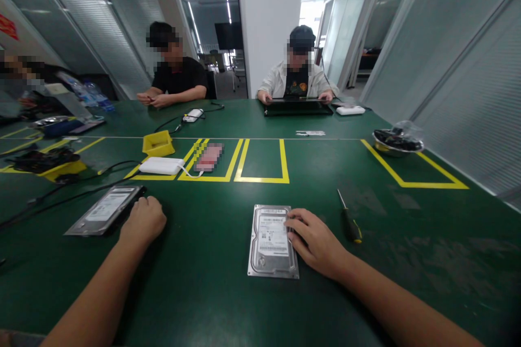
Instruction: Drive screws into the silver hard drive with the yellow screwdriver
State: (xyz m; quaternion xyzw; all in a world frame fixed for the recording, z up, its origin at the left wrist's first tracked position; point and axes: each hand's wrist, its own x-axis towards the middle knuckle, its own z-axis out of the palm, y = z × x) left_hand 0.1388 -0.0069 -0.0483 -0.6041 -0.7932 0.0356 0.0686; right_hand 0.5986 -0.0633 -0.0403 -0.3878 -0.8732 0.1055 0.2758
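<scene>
Two silver hard drives with white labels lie on the green table. My left hand is closed at the right edge of the left hard drive, its fingertips hidden behind the knuckles. Straight ahead, the other hard drive lies flat with its label up. Along that drive's right edge rests my right hand, fingers apart and the tips touching the top of the casing. To the right of this hand lies a screwdriver with a black and yellow handle.
Yellow tape marks boxes on the table. Beyond the left drive are a white power bank, a blurred pink device, a yellow bin and dark cables. A filled bowl stands at right. Two people sit across the table.
</scene>
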